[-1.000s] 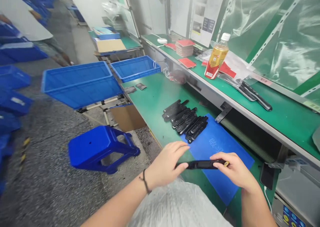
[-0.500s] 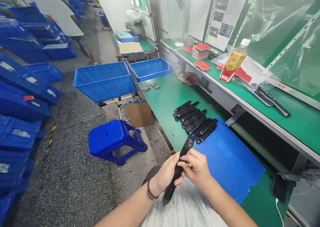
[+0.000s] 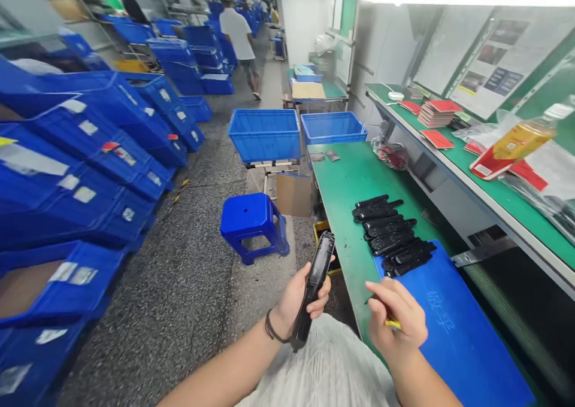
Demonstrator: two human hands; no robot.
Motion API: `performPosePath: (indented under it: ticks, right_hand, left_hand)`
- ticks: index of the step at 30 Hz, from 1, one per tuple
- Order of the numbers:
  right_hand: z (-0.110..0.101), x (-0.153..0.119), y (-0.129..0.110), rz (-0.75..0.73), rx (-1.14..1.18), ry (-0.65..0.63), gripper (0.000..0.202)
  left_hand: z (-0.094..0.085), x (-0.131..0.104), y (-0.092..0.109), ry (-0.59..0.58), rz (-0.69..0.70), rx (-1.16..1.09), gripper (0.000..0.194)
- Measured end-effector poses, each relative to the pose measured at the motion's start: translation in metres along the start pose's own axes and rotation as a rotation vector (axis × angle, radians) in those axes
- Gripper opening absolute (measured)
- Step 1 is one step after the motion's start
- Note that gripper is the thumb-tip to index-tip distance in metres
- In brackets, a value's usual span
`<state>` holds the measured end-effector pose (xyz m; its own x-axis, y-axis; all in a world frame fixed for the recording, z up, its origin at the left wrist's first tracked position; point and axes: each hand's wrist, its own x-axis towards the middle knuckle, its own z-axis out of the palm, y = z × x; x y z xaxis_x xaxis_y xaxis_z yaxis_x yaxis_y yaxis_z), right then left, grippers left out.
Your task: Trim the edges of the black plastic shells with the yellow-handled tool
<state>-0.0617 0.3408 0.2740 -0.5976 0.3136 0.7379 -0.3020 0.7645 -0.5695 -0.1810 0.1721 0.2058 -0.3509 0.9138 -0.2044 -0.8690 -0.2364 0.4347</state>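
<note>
My left hand [image 3: 300, 296] is wrapped round a long black plastic casing [image 3: 320, 262], which tilts up and away from my lap. The casing's glossy, hollow-looking side faces me, and its lower end shows below my fingers. Off to the right, above the table edge, my right hand [image 3: 398, 317] is closed on a small yellow tool [image 3: 393, 324]. Most of that tool is hidden in the fingers, so its kind is unclear. A gap separates this hand from the casing. Beyond it, similar black plastic casings [image 3: 390, 233] lie in a row on the green table [image 3: 344, 176].
A blue sheet [image 3: 458, 323] covers the table's near part. On the shelf at right stand a drink bottle [image 3: 516, 140] and red booklets [image 3: 438, 114]. A blue stool [image 3: 246, 212], a blue crate [image 3: 265, 134] and stacked blue bins [image 3: 103, 131] are left. A person [image 3: 238, 33] walks in the aisle.
My right hand has come off the casing and moved right with the yellow tool. The left hand still grips the casing, now turned somewhat. My view has swung left and up.
</note>
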Motion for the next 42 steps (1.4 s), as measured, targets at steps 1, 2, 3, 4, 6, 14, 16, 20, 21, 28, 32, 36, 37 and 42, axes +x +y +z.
performPosePath:
  ticks: [1, 2, 3, 4, 6, 14, 16, 20, 21, 28, 32, 36, 37, 42]
  right_hand:
    - [0.01, 0.002, 0.003, -0.019, 0.002, -0.058, 0.026]
    - [0.022, 0.004, 0.006, 0.006, -0.005, -0.097, 0.03]
    - [0.034, 0.006, 0.009, 0.072, -0.014, -0.116, 0.034]
    - [0.046, 0.007, 0.01, 0.145, -0.013, -0.123, 0.036]
    - [0.063, 0.007, 0.009, 0.264, 0.048, -0.155, 0.029]
    - [0.073, -0.014, -0.026, 0.643, 0.568, -0.409, 0.009]
    - [0.076, -0.018, -0.027, 0.787, 0.65, -0.361, 0.017]
    - [0.077, -0.026, -0.021, 0.917, 0.706, -0.278, 0.027]
    - [0.074, -0.027, -0.019, 0.926, 0.699, -0.25, 0.027]
    - [0.037, -0.026, -0.013, 0.578, 0.388, -0.187, 0.013]
    - [0.03, -0.039, -0.017, 0.094, 0.286, -0.404, 0.018]
    - [0.039, -0.052, -0.02, -0.181, 0.088, -0.398, 0.005]
    - [0.041, -0.054, -0.021, -0.211, 0.06, -0.398, 0.009]
    - [0.029, -0.055, -0.029, -0.133, 0.125, -0.46, 0.011]
  left_hand:
    - [-0.002, -0.003, 0.005, 0.018, 0.044, -0.002, 0.055]
    - [-0.003, -0.006, 0.01, 0.037, 0.089, 0.002, 0.053]
    - [-0.001, -0.009, 0.015, 0.055, 0.132, 0.011, 0.052]
    - [0.002, -0.011, 0.019, 0.076, 0.168, 0.024, 0.051]
    - [0.01, -0.014, 0.025, 0.127, 0.224, 0.069, 0.049]
    - [0.028, -0.011, 0.009, 0.332, 0.551, 0.479, 0.041]
    - [0.029, -0.01, 0.004, 0.338, 0.561, 0.59, 0.041]
    - [0.034, -0.007, -0.002, 0.287, 0.463, 0.582, 0.041]
    - [0.036, -0.006, -0.002, 0.271, 0.441, 0.543, 0.041]
    - [0.047, 0.003, 0.011, 0.323, 0.38, 0.2, 0.038]
    - [0.047, 0.008, 0.017, 0.442, 0.353, 0.026, 0.036]
    - [0.047, 0.012, 0.017, 0.497, 0.342, -0.044, 0.03]
    - [0.048, 0.012, 0.016, 0.49, 0.338, -0.038, 0.031]
    - [0.051, 0.007, 0.017, 0.321, 0.312, 0.063, 0.038]
